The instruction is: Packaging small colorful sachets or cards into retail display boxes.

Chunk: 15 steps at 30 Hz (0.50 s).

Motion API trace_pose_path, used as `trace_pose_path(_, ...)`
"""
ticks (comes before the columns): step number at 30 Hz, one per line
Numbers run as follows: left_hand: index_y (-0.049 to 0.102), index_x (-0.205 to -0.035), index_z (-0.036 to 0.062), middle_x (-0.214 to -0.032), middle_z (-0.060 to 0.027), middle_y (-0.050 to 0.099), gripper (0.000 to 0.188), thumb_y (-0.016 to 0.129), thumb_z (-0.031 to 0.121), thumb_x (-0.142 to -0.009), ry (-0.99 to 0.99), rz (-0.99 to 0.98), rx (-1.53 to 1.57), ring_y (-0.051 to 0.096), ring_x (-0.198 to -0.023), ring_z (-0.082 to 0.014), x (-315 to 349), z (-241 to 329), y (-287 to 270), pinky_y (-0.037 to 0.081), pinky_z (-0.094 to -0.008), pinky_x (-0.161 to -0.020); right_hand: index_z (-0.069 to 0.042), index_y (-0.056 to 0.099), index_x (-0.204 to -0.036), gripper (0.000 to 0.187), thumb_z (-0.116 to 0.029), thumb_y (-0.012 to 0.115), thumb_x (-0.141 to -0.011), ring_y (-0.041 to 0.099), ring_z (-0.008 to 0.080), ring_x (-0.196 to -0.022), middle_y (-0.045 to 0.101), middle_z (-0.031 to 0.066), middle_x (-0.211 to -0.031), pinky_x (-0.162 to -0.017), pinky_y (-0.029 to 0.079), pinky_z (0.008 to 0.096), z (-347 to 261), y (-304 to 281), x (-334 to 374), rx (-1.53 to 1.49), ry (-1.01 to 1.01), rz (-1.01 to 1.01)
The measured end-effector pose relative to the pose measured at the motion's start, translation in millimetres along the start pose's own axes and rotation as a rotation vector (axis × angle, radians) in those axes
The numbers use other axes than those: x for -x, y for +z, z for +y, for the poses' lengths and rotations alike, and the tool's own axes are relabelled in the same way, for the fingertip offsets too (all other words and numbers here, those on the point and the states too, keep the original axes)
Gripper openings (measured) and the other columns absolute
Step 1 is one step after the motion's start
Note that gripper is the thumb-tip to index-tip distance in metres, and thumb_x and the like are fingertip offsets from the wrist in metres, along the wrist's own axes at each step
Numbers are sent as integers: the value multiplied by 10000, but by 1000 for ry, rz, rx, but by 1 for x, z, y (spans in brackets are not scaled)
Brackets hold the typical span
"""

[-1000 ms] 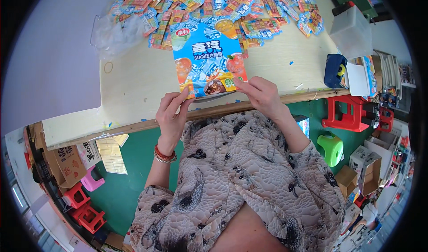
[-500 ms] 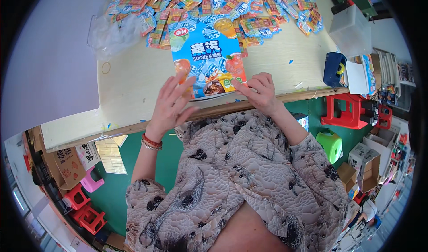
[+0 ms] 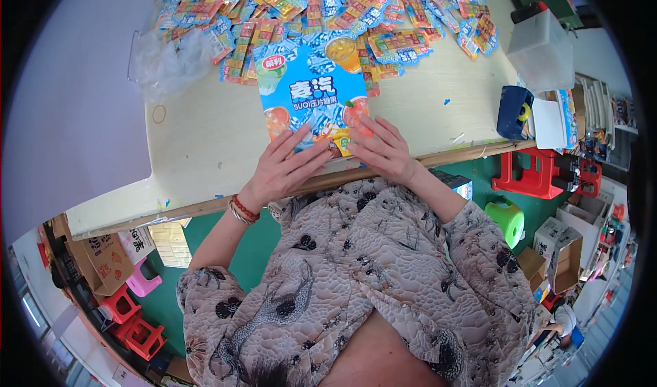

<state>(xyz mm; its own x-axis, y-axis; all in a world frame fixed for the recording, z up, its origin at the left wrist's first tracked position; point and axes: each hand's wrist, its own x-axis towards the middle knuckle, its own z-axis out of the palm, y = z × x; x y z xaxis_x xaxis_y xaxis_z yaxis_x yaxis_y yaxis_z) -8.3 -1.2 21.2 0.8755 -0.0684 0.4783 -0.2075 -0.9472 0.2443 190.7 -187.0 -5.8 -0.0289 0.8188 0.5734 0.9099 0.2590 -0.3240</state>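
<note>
A blue candy box [image 3: 313, 79] printed with drinks and ice cubes lies near the table's front edge, its printed face up. My left hand [image 3: 286, 164] rests on its near left part, fingers stretched out over the print. On its near right corner lies my right hand [image 3: 383, 153], also with fingers extended. Both hands cover the lower part of the print. Just beyond the box spreads a heap of colourful candy blister packs [image 3: 404, 45], some touching its far edge.
A clear plastic bag [image 3: 171, 58] lies left of the box. At the right stand a translucent bin [image 3: 540, 50] and a dark blue tape holder [image 3: 513, 110]. Red stools [image 3: 530, 171] and a green stool [image 3: 505, 221] are on the green floor.
My left hand has come down from above the near left corner onto the box. My right hand has moved inward over its near edge. The box has shifted slightly left.
</note>
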Motion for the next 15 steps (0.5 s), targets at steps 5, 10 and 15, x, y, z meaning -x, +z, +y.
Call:
trace_pose_path(5,685,-1118,168,-1208,35,638,322,626,118,-806,-36,70,-11,542,-1206,-246,1,3,8,357,-352,-1038,-119,660,-1092,358,-92,685,-736,515,238,-1228,611,18,-1229,-1061,332,447,-3,6,1,-3,22,70)
trace_pose_path(10,694,-1093,156,-1204,28,641,280,597,103,-836,-105,77,-29,547,-1201,-237,-4,14,11,362,-349,-1028,-76,665,-1058,334,-40,666,-726,530,228,-1211,628,40,-1175,-1040,360,449,-9,-2,-4,-145,102,78)
trace_pose_path(15,705,-1047,123,-1160,-9,662,252,624,50,-820,-84,75,14,554,-1188,-261,-23,41,29,386,-364,-980,-70,660,-1058,318,-68,676,-741,542,242,-1193,614,56,-1186,-1055,373,462,-12,-27,23,-41,145,19)
